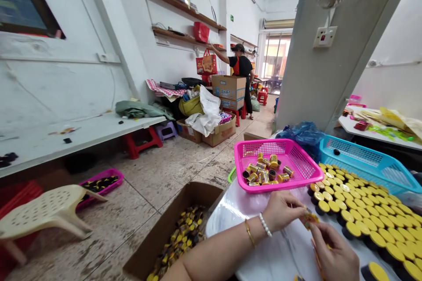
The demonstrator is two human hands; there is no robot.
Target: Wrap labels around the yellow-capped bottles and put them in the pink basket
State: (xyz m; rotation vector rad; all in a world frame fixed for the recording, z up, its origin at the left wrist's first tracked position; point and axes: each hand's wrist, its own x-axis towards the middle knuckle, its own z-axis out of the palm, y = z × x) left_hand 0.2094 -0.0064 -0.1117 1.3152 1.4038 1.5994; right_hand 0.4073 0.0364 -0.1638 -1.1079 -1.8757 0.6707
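My left hand (284,211), with a white bead bracelet and a gold bangle at the wrist, pinches a small yellow printed piece (309,218) over the table. Thumb and fingertips of my right hand (338,252) close on the piece's near side. Fingers partly cover it, so whether it is a flat label or a wrapped roll is unclear. Beyond my hands, a pink basket (242,180) holds several small yellow-and-black rolls (263,171). To the right stand rows of black cylinders with yellow tops (365,206), set close together.
A cardboard box (141,257) of yellow-and-black pieces stands on the floor at the table's left. A blue basket (372,160) sits behind the rows. At left are a cream stool (49,208) and a long white table (89,134). Farther off, a person (243,68) stands by stacked boxes.
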